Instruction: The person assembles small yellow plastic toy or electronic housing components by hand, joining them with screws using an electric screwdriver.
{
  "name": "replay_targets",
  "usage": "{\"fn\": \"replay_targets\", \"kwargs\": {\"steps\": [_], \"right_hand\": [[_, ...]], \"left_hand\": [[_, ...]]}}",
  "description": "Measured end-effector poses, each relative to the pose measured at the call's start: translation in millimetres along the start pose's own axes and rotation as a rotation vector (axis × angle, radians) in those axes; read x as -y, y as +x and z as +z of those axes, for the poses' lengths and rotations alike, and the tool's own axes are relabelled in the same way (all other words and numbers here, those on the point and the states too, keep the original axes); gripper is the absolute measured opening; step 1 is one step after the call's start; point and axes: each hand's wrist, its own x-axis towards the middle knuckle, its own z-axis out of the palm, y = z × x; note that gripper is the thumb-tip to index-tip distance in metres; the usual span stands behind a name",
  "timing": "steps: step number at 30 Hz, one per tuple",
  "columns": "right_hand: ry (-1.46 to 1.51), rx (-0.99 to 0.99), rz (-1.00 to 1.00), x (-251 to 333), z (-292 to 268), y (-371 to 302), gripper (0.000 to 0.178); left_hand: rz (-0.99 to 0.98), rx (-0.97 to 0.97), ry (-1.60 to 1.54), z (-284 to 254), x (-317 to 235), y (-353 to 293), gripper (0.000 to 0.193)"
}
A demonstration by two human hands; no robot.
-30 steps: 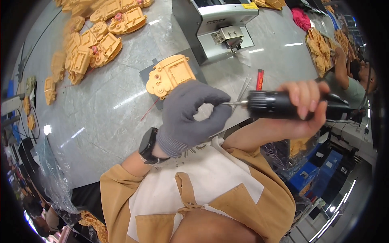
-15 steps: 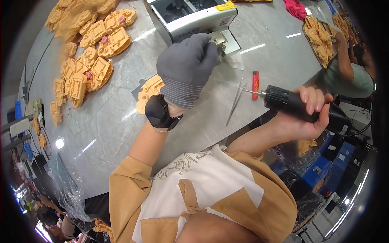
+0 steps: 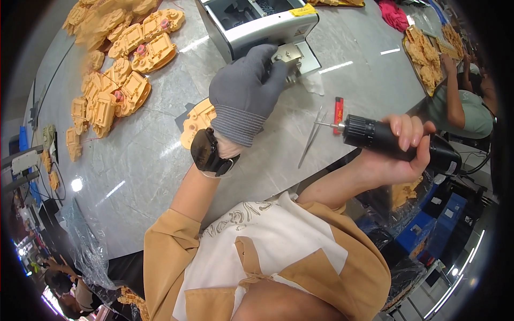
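Observation:
My left hand (image 3: pixel 243 85), in a grey knitted glove, reaches to the metal outlet block (image 3: pixel 289 53) of a white screw-feeder-like machine (image 3: pixel 267 35). Its thumb and index finger are apart beside the block; the other fingers are largely hidden. Under that wrist, an orange plastic housing (image 3: pixel 199 120) lies partly covered on the table. My bare right hand (image 3: pixel 409 142) is wrapped around a black electric screwdriver (image 3: pixel 369 132), held level with its bit pointing left. Near the bit are metal tweezers (image 3: pixel 311 139) and a small red strip-shaped object (image 3: pixel 338 115).
Several orange housings (image 3: pixel 115 96) lie piled on the table's left (image 3: pixel 155 155). A tray of orange parts (image 3: pixel 423 61) stands at the far right, where another person (image 3: pixel 466 109) works. Pink cloth (image 3: pixel 393 16) is at the back. Blue bins (image 3: pixel 428 219) sit below the right edge.
My left thumb and index finger have spread apart, uncovering more of the metal block. The screwdriver in my right hand has shifted slightly left and down.

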Motion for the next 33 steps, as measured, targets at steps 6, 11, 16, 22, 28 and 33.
{"fn": "replay_targets", "kwargs": {"steps": [6,11,16,22,28,33], "right_hand": [[-0.002,0.019,0.007,-4.7,8.3,-5.2,0.024],[-0.039,0.038,0.024,-1.8,1.5,-5.8,0.024],[-0.120,0.070,0.018,-13.4,10.9,-13.0,0.027],[0.301,0.724,0.418,-56.4,74.5,-44.0,0.010],[0.422,0.695,0.736,-48.1,103.0,-56.7,0.013],[0.288,0.733,0.661,-48.4,106.1,-74.1,0.007]], "left_hand": [[0.037,0.019,0.014,-9.6,0.9,-0.7,0.030],[0.103,0.077,0.041,-60.6,-12.8,-31.4,0.044],[-0.020,0.181,0.265,-92.8,44.8,-72.6,0.064],[-0.152,0.272,0.265,-88.4,65.3,-87.6,0.081],[0.018,0.349,0.426,-88.7,55.7,-71.4,0.082],[0.005,0.239,0.289,-81.8,64.9,-81.6,0.076]]}}
